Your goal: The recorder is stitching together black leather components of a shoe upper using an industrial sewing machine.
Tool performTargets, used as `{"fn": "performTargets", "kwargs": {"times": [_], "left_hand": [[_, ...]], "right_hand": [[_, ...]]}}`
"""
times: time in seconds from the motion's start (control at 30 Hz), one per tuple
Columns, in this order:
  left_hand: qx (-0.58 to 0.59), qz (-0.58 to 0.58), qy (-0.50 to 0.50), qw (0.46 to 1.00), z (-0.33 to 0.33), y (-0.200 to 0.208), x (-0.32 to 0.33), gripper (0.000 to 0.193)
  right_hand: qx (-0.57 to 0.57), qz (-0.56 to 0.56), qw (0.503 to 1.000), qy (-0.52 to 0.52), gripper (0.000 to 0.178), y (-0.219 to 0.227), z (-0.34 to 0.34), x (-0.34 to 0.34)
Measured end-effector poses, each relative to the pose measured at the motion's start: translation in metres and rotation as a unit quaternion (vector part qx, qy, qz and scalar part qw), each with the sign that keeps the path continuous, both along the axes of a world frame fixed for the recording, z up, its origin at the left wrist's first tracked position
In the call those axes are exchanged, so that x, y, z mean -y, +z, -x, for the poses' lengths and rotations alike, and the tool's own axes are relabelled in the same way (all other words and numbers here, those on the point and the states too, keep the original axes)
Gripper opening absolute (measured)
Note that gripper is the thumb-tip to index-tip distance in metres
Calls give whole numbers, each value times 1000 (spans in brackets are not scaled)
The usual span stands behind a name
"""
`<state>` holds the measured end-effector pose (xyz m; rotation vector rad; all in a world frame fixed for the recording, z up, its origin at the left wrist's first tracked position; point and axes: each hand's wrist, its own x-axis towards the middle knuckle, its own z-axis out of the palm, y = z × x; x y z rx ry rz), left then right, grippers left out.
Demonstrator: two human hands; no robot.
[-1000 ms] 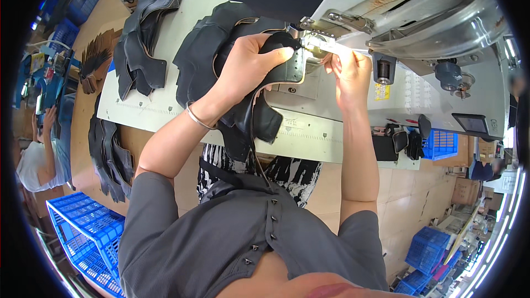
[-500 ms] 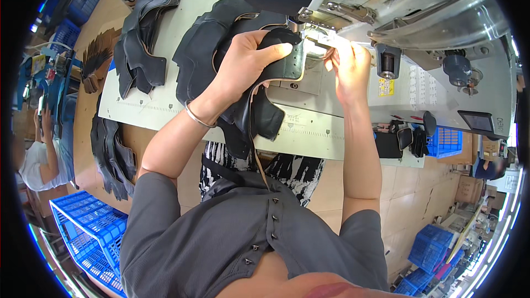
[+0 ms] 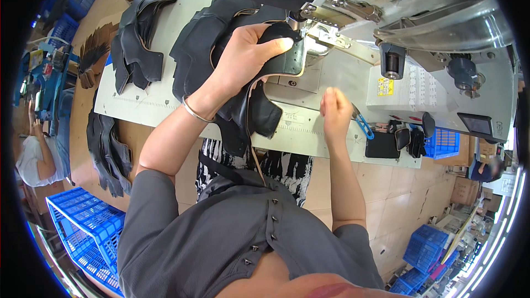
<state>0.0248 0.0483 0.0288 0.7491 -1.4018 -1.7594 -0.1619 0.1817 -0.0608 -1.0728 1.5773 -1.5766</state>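
Observation:
My left hand [image 3: 245,58] grips a black leather piece [image 3: 287,62], thumb pressed on top near its pale edge. A row of small holes shows by the thumb. The piece lies beside the needle area of the sewing machine [image 3: 309,22], and its lower part hangs over the table's front edge. Apart from it, my right hand [image 3: 335,111] is raised over the table front with its fingers curled closed. Whatever may be inside those fingers is hidden. Just right of that hand is a blue slotted tool [image 3: 362,125], partly out of sight behind the hand.
Stacked black leather pieces [image 3: 193,44] lie left of my left hand, with another bunch [image 3: 138,38] farther left. A white machine table [image 3: 165,113] runs beneath them. Small black items [image 3: 400,140] sit at its right end. A blue crate [image 3: 88,226] stands lower left. Another person [image 3: 38,154] works far left.
My right hand has left the needle area and come back toward me, fingers now curled. The blue tool has come into view. My left hand still holds the leather piece at the machine.

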Motion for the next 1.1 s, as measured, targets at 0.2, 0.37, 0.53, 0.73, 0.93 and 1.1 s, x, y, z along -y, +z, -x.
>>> {"fn": "performTargets", "kwargs": {"times": [0.2, 0.37, 0.53, 0.73, 0.93, 1.1], "left_hand": [[36, -4, -39, 999, -9, 4, 2, 24], [15, -9, -52, 999, -9, 5, 5, 26], [-24, -23, -50, 998, -8, 2, 4, 27], [-13, -10, -46, 999, -8, -1, 10, 29], [-11, -21, -35, 999, -3, 3, 9, 27], [-4, -2, -41, 999, -4, 1, 16, 21]], "right_hand": [[-226, -50, 971, -61, 34, -15, -1, -55], [-301, -77, 948, -66, 29, -26, 0, -74], [-347, -31, 935, -67, 27, -40, -3, -75], [-364, -19, 928, -73, 27, -40, -5, -73], [-373, -21, 925, -77, 27, -43, -3, -73], [-373, -22, 924, -81, 27, -43, -4, -73]]}}
